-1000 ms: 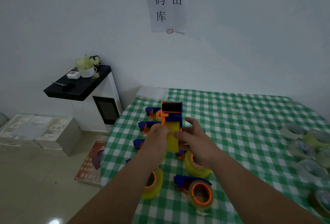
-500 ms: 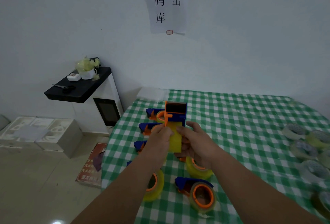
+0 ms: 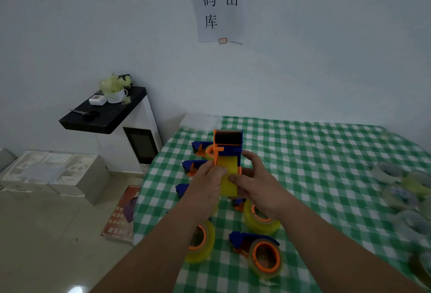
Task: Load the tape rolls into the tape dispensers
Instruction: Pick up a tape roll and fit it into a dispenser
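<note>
Dim, bluish cast; wide-angle bending at edges; floor glare bottom left; soft focus.

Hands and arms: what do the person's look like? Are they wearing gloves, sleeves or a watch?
Both are bare. The left hand and right hand have no gloves or rings that I can see. Both forearms are uncovered up to the picture's edge, with no sleeves, watch or bracelet showing.

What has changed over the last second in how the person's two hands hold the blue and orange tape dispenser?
Very little. The blue and orange tape dispenser with its yellow tape roll stays raised over the green checked tablecloth. The left hand and right hand keep their grip on it, fingers shifting only slightly on the roll. The loaded dispensers on the table and loose rolls at the right have not moved.
</note>
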